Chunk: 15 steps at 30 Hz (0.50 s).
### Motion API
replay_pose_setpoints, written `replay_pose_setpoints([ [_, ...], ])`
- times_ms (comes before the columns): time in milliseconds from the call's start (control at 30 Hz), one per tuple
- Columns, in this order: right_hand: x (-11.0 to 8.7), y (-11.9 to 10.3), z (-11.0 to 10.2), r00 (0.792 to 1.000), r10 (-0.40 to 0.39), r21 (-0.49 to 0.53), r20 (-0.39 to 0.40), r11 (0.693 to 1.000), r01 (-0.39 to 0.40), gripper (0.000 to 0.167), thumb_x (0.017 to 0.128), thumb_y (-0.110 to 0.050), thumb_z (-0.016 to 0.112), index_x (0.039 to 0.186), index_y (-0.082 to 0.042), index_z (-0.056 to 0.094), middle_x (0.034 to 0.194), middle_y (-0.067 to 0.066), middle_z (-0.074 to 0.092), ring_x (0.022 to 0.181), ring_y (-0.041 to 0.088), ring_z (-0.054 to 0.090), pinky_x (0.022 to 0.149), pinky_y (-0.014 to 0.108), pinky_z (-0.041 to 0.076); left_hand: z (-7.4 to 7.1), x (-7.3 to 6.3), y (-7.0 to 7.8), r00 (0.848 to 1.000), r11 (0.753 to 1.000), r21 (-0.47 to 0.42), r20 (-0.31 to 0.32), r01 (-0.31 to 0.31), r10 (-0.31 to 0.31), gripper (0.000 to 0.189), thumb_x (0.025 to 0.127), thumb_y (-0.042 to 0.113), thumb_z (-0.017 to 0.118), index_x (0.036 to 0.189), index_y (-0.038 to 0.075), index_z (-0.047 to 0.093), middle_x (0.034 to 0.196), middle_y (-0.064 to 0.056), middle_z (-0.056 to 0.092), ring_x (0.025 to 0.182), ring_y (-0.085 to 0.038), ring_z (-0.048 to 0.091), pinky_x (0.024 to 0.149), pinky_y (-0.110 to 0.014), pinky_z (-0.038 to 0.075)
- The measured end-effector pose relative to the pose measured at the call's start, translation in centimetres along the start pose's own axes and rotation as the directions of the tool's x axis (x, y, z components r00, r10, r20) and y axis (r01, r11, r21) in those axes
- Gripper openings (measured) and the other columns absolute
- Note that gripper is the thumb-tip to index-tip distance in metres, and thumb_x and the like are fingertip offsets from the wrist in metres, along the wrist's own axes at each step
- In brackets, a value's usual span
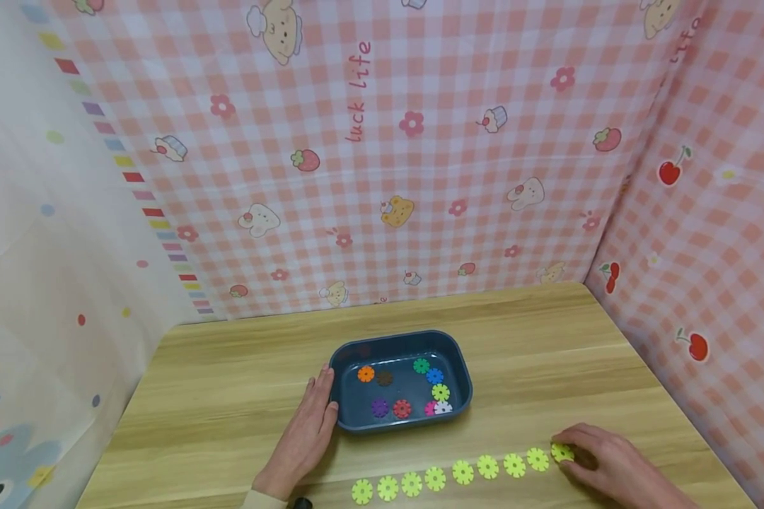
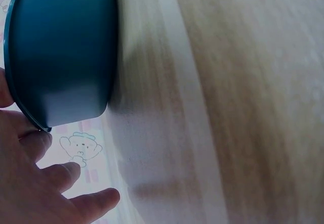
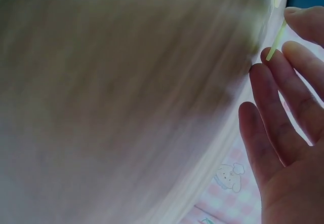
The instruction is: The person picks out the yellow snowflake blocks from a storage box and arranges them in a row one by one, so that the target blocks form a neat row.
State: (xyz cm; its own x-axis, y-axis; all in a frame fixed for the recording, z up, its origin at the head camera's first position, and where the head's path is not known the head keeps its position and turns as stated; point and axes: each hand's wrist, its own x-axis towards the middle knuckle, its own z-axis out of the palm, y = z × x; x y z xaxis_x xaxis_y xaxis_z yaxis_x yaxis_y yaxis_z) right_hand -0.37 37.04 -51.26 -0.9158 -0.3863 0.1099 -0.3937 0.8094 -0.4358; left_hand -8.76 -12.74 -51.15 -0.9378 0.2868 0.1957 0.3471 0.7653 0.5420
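My right hand (image 1: 611, 463) pinches a yellow-green snowflake disc (image 1: 562, 452) between thumb and fingers, at the right end of a row of several like discs (image 1: 462, 471). In the right wrist view that disc (image 3: 276, 40) appears edge-on, tilted to the table. My left hand (image 1: 305, 431) rests along the left wall of a dark blue tray (image 1: 400, 426), its fingers fairly straight. The left wrist view has the fingers (image 2: 58, 176) spread beside the tray's corner, touching its rim.
Inside the tray lie loose discs, among them an orange one (image 1: 366, 374), a purple one (image 1: 380, 408), a red one (image 1: 402, 408) and a green one (image 1: 421, 365). Checked cloth (image 1: 382, 162) hangs behind the wooden table (image 1: 242, 367) and along its right side.
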Motion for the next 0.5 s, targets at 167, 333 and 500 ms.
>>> replay_pose_setpoints([
  [167, -0.03, 0.31, 0.00, 0.999, -0.042, -0.012, 0.002, 0.999, 0.042, 0.024, 0.088, -0.025, 0.084, 0.109, -0.018, 0.074, 0.103, -0.011, 0.070, 0.092, 0.001, 0.061, 0.074, 0.028, 0.056, 0.00, 0.06, 0.00, 1.000, 1.000, 0.003, -0.002, -0.001, 0.001, 0.055, 0.111, 0.016, 0.045, 0.160, -0.005, 0.030, 0.168, -0.018, 0.027, 0.154, -0.039, 0.026, 0.124, -0.052, 0.024],
  [333, -0.05, 0.46, -0.04, 0.998, -0.046, -0.002, 0.033, 0.999, 0.047, 0.025, 0.087, -0.023, 0.084, 0.109, -0.017, 0.074, 0.104, -0.011, 0.069, 0.092, 0.001, 0.060, 0.074, 0.028, 0.056, -0.01, 0.06, 0.02, 1.000, 1.000, 0.007, 0.002, -0.001, 0.001, 0.055, 0.111, 0.016, 0.045, 0.159, -0.005, 0.031, 0.168, -0.018, 0.027, 0.154, -0.039, 0.026, 0.124, -0.052, 0.024],
  [500, 0.00, 0.43, -0.08, 0.997, -0.071, -0.045, 0.041, 0.996, 0.073, 0.029, 0.087, -0.025, 0.084, 0.113, -0.017, 0.074, 0.109, -0.009, 0.070, 0.097, 0.006, 0.063, 0.078, 0.031, 0.057, 0.00, 0.03, -0.01, 1.000, 1.000, 0.007, -0.003, -0.005, 0.005, 0.054, 0.111, 0.015, 0.046, 0.159, -0.006, 0.032, 0.167, -0.019, 0.028, 0.153, -0.039, 0.027, 0.123, -0.052, 0.024],
])
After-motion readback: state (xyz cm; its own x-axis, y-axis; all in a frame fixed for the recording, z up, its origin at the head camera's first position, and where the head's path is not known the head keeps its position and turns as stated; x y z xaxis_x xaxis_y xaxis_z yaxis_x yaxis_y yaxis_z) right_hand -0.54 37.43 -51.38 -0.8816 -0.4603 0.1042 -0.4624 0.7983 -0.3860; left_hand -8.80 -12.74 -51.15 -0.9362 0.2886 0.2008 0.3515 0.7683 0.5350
